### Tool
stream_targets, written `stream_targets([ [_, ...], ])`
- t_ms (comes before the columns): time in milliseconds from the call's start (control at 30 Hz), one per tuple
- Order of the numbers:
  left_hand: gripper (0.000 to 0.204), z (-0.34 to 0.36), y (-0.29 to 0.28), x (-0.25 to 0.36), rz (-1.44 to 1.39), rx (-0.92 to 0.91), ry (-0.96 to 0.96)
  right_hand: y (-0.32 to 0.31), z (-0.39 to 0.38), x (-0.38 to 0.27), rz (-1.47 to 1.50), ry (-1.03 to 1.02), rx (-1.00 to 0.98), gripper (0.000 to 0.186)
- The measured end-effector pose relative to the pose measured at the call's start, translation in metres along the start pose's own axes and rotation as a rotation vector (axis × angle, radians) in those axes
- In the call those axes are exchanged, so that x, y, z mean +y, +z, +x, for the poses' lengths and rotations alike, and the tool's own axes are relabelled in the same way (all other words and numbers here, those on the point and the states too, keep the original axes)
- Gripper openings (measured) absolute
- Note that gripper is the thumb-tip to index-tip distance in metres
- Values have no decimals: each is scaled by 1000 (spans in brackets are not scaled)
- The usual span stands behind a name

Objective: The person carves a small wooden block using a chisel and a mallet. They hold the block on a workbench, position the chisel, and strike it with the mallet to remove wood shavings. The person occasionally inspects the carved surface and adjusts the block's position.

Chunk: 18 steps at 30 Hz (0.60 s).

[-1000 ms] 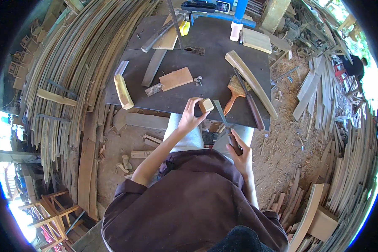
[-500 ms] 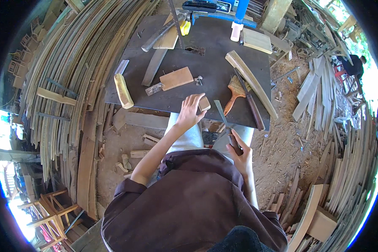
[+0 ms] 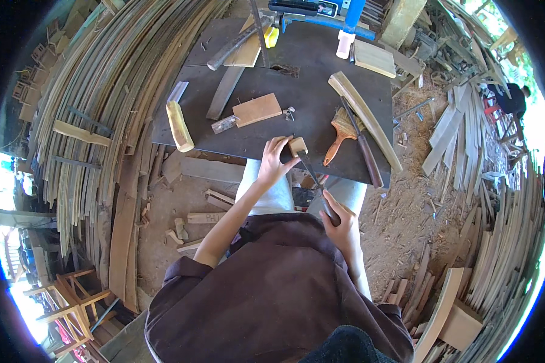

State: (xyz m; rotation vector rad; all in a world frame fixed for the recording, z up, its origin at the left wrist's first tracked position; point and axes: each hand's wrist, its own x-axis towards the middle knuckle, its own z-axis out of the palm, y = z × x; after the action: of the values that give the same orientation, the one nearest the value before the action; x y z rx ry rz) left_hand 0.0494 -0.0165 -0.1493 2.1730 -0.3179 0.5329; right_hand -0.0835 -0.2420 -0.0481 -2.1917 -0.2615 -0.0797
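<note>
At the table's near edge, my left hand (image 3: 274, 162) grips a small wooden block (image 3: 296, 145) between thumb and fingers. My right hand (image 3: 343, 228) is closed round the dark handle of a chisel (image 3: 309, 169), low in front of my body. Its flat metal blade points up and away, and the tip meets the right side of the block. Just right of the block lies a wide paintbrush (image 3: 339, 134) with an orange handle. Beyond my left hand is a flat rectangular wood piece (image 3: 257, 110).
On the dark table (image 3: 312, 91) are a long wooden strip (image 3: 366, 121), a long dark-handled tool (image 3: 369, 160), a curved wood piece (image 3: 178, 127) and a hammer (image 3: 236, 48). A blue clamp (image 3: 330, 27) stands at the back. Stacked planks (image 3: 97, 115) flank the left.
The chisel has swung left, and its tip now meets the block instead of standing apart from it. The block has turned in my left hand. My right hand has shifted slightly left.
</note>
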Motion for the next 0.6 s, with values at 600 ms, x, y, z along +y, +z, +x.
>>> stream_targets([
  [600, 55, -1, 1, -3, 29, -48, 43, 8, 21, -21, -112, 16, -45, 55],
])
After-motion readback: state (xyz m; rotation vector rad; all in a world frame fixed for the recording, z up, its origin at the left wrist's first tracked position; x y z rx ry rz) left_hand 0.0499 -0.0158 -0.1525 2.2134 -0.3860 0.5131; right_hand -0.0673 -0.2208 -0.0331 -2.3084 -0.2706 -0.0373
